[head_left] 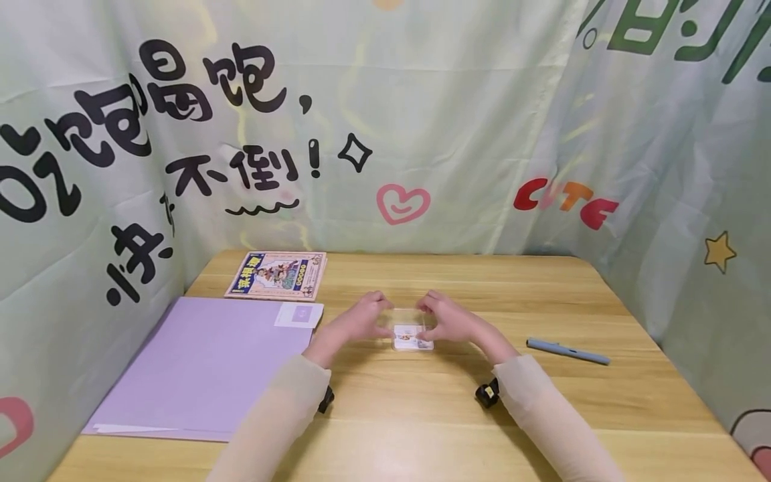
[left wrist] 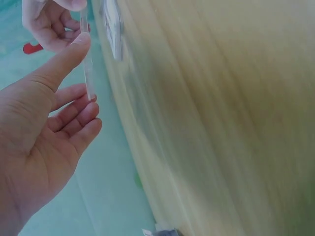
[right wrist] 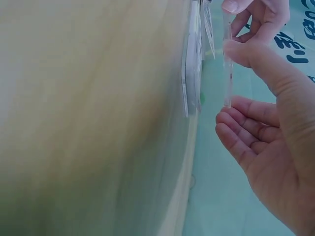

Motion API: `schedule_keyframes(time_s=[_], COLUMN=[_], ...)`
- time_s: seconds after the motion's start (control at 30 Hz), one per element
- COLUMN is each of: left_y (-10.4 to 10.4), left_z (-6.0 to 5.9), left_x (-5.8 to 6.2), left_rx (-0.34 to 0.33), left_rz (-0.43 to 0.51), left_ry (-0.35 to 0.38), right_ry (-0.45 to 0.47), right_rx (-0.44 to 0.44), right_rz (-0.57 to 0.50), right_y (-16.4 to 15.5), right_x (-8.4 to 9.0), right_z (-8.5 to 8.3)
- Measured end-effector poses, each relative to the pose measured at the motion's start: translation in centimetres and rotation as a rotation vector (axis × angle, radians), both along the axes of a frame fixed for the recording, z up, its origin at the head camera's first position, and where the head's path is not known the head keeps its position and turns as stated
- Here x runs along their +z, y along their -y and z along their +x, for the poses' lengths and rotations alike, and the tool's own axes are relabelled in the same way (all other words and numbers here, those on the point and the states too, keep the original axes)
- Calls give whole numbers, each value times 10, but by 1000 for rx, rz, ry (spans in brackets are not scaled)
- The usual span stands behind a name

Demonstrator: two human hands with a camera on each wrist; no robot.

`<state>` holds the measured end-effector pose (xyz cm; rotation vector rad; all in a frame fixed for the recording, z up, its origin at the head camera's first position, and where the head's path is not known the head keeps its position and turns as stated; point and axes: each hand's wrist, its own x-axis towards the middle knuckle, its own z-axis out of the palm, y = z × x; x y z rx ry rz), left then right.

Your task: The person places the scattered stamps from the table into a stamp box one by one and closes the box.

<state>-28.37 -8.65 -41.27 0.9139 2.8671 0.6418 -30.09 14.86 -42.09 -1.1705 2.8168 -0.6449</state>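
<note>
My left hand point(head_left: 360, 318) and right hand point(head_left: 453, 320) pinch opposite sides of a thin clear plastic lid point(head_left: 407, 316), thumbs on one face and fingers on the other. Edge-on, the lid point(left wrist: 88, 73) shows as a narrow transparent strip in the left wrist view; the right wrist view gives a similar side view of the lid point(right wrist: 228, 81). Below it, apart from it, a small clear case point(head_left: 412, 339) with white printed cards or stickers inside lies on the table. The right wrist view shows this case point(right wrist: 191, 64) from the side.
A large purple folder point(head_left: 199, 365) covers the table's left side, with a white label point(head_left: 295, 314) at its corner. Behind it lies a pink illustrated booklet point(head_left: 277, 276). A blue-grey pen point(head_left: 568, 351) is to the right. Printed curtains point(head_left: 470, 134) surround the wooden table point(head_left: 409, 428).
</note>
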Motion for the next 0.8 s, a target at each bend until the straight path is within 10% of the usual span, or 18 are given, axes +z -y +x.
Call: schedule_keyframes(time_s=[0.8], left_y=[-22], left_z=[7], left_x=[-11], left_rx=[8], left_rz=[-23], left_ry=[62], right_ry=[18], right_rx=[28], right_rz=[13], right_y=[-20], right_x=[-7], right_z=[10])
